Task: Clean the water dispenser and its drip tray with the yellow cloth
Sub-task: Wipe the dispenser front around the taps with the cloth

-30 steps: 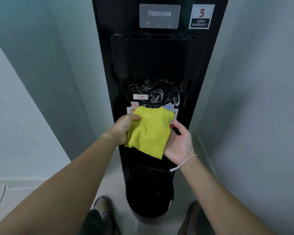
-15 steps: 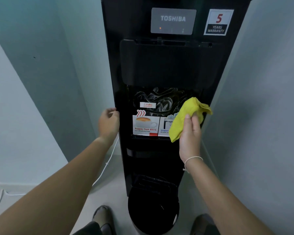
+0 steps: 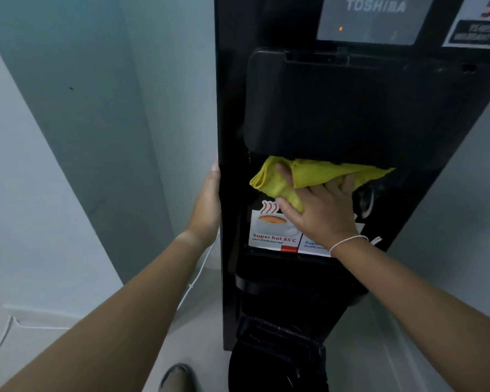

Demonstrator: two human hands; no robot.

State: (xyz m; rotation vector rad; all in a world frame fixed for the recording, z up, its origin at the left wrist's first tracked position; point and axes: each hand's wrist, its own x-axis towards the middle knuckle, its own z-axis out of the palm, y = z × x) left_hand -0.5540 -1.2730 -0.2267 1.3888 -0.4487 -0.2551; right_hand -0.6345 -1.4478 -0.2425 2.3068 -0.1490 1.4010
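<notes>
Dispenser recess [image 3: 379, 193] is low under the overhanging black panel [image 3: 351, 108]; walls [image 3: 82, 137] close both sides.

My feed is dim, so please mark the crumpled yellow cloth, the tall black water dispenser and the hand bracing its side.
Crumpled yellow cloth [image 3: 317, 172], head view: its bunched middle fold.
Tall black water dispenser [image 3: 337, 108], head view: the matte front panel.
Left hand [image 3: 207, 205], head view: back of the hand.

A pale floor [image 3: 215, 340] carries the tall black water dispenser [image 3: 317, 114], standing upright between grey-blue walls. A thin white cord [image 3: 0, 340] trails across the floor at left, and a shoe [image 3: 178, 377] rests on it near the dispenser's base.
</notes>
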